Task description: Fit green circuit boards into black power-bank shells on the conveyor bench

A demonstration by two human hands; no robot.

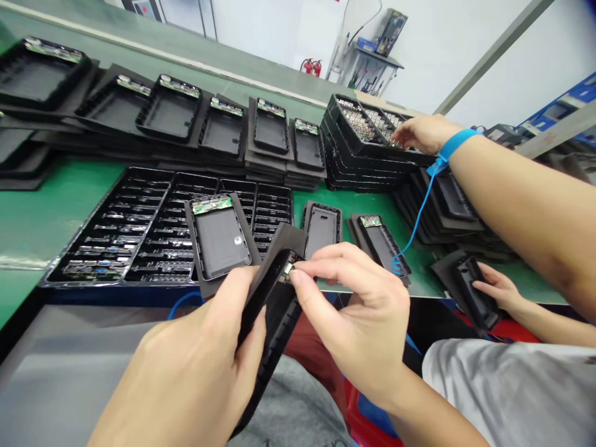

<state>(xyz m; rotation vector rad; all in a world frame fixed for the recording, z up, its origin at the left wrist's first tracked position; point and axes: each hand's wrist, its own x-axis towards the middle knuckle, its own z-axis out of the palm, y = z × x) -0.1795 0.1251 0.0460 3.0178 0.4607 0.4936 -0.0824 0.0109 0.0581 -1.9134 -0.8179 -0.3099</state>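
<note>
My left hand (200, 354) is wrapped round a black plastic case (274, 332) with a dark foam sheet (284, 239), held tilted above my lap. At the case's upper end, the thumb and forefinger of my right hand (354, 304) pinch a small circuit board (287, 270), partly hidden by the fingertips. Just beyond my left hand, an open case (221, 239) with a green board along its top rests on foam over a black compartment tray (135, 230).
Cases on foam stacks (223, 127) line the back left. A stack of black trays (363, 155) holds small parts. At right, a co-worker's hand (426, 133) with a blue wrist strap reaches into it; the other hand (500, 287) holds a case (477, 292).
</note>
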